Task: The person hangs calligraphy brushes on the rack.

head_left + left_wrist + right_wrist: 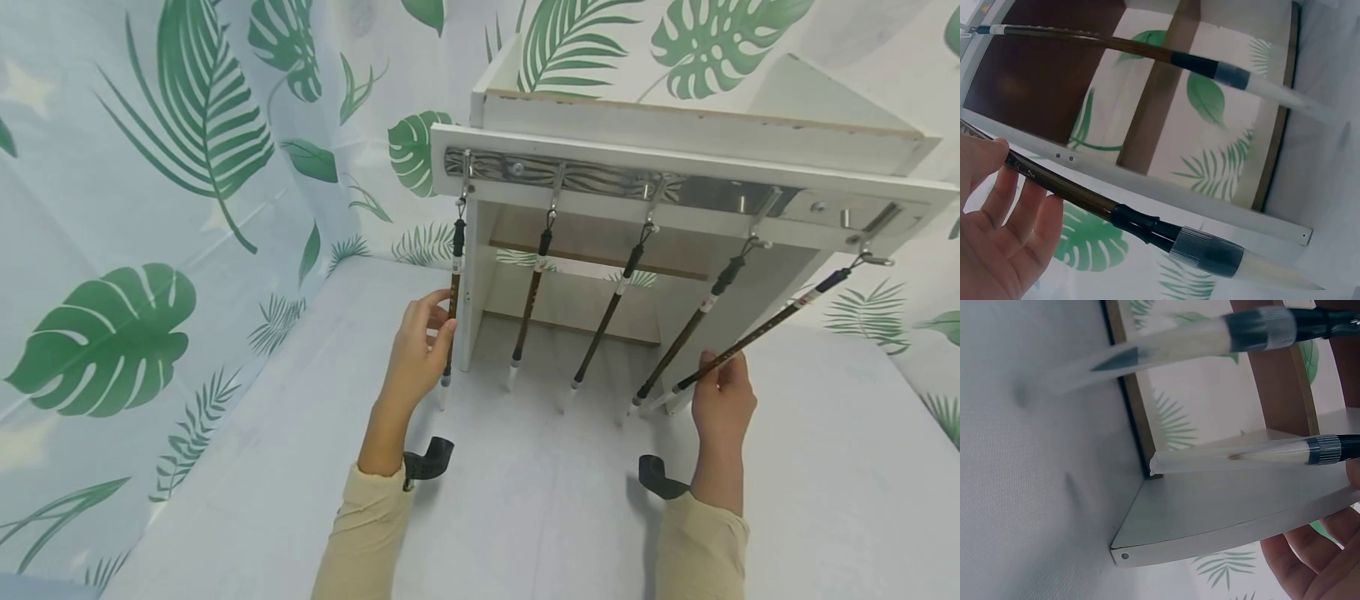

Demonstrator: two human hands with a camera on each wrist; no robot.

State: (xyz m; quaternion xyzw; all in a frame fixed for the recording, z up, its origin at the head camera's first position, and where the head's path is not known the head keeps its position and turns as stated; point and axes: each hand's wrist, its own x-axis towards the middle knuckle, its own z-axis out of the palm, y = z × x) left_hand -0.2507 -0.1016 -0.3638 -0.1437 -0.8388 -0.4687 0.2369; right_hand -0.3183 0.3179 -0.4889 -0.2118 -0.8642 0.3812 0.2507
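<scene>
Several calligraphy brushes hang by loops from metal hooks on a white rack (690, 158). My left hand (418, 346) pinches the leftmost brush (454, 283) by its brown handle, thumb on one side and fingers on the other. Its pale pointed bristle head (1275, 272) shows in the left wrist view. On the far side, my right hand (723, 404) holds the rightmost brush (772, 335) low on the handle, tilting it inward. A clear sleeve (1191, 461) covers that brush's tip. The tip lies close to the neighbouring brush (678, 346) in the head view.
Between the hands hang two more brushes (531, 300) (611, 321). Behind them stands a white cabinet with brown shelves (600, 242). Leaf-patterned cloth (225, 125) covers the walls. Black curved mounts (431, 458) sit at both wrists above the pale surface (525, 500).
</scene>
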